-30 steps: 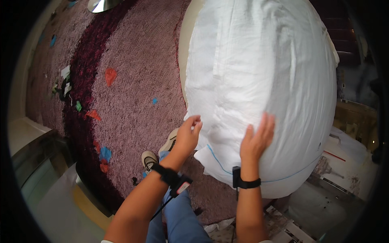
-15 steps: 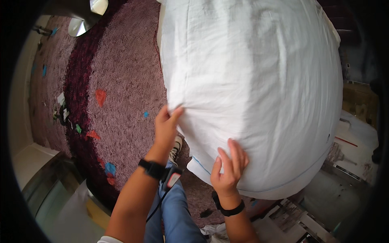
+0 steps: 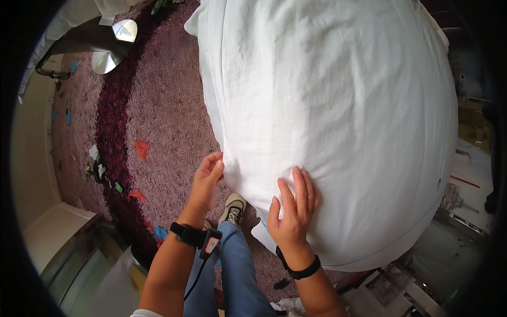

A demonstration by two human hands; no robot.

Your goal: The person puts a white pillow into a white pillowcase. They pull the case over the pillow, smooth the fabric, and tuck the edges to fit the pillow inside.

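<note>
A white sheet (image 3: 343, 121) covers a large, bulky form that looks like a bed, with soft creases over its top. At its left side edge, my left hand (image 3: 207, 177) is closed, thumb and fingers pinching the cloth at the border. My right hand (image 3: 294, 211) rests on the sheet near its close corner, palm down with fingers stretched out and slightly apart. A thin blue line runs along the near hem. What lies under the sheet is hidden.
Purple carpet (image 3: 169, 105) with a darker band lies to the left, strewn with red scraps (image 3: 141, 150) and blue bits. A shiny metal-footed object (image 3: 113, 47) stands at the far left. A glass-topped piece of furniture (image 3: 79, 269) is at the near left, and patterned furniture (image 3: 459, 195) at right.
My left hand has shifted slightly left and down along the sheet's edge, keeping its pinch. My right hand has slid a little up and left, now flatter on the cloth. One foot has stepped forward.
</note>
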